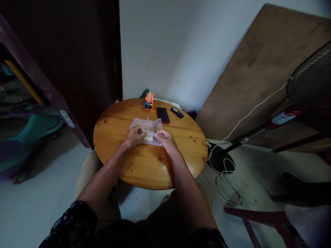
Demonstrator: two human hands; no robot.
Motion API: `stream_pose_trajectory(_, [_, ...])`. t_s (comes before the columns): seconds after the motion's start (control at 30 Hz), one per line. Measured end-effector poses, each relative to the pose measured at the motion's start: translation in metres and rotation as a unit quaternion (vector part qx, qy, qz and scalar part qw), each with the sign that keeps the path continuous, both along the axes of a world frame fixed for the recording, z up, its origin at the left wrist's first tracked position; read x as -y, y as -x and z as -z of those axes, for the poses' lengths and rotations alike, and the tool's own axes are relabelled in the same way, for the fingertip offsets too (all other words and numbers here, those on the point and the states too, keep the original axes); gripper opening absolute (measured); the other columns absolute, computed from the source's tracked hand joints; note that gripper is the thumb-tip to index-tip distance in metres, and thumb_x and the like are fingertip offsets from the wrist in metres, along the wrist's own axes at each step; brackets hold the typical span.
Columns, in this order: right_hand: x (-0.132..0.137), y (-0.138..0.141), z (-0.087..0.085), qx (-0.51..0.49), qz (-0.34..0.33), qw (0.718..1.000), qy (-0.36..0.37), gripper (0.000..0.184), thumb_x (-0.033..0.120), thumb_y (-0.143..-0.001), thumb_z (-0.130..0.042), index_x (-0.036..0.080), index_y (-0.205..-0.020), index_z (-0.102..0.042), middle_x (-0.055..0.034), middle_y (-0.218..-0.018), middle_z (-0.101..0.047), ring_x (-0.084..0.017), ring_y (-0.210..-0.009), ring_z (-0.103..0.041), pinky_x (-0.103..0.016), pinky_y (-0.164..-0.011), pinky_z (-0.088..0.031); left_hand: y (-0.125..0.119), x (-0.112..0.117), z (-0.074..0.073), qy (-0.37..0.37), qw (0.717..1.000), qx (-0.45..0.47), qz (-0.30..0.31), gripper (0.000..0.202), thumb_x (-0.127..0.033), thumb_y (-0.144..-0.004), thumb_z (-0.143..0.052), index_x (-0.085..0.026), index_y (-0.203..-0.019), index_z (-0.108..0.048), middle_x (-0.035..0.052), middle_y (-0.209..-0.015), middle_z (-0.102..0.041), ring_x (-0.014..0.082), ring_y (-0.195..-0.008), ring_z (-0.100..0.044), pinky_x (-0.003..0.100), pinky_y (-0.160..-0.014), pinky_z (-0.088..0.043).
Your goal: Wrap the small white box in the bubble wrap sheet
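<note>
A sheet of clear bubble wrap lies spread on the round wooden table, its far corner raised. On its middle is a small pale item, whose kind I cannot make out. My left hand is at the left side of the sheet, with curled fingers closed on the wrap beside the pale item. From the right, my right hand pinches the wrap between thumb and fingers, close to the item's right end. The fingers partly cover both the wrap and the item.
Toward the table's back stand an orange tape dispenser, a dark phone-like slab with red edges and a black handset or remote. A fan base and coiled white cable are on the floor to the right.
</note>
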State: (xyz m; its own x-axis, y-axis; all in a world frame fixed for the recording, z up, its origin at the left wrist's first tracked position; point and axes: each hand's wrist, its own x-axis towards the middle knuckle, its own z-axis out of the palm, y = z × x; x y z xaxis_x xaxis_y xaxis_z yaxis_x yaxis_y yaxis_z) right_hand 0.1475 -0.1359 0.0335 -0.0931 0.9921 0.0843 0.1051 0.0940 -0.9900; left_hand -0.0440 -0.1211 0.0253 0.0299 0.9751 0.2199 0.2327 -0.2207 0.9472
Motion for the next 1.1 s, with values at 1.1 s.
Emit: stream_pose_trajectory(1.1, [0.002, 0.010, -0.008, 0.101, -0.004, 0.994, -0.044, 0.022, 0.041, -0.067, -0.067, 0.022, -0.065, -0.058, 0.0043, -0.056, -0.052, -0.013, -0.053, -0.043, -0.027, -0.054, -0.037, -0.001, 0.010, 0.009, 0.005, 0.998, -0.019, 0.055, 0.021, -0.015, -0.075, -0.061, -0.016, -0.095, -0.066, -0.0015, -0.081, -0.067, 0.0097, -0.068, -0.056, 0.020, -0.064, -0.044])
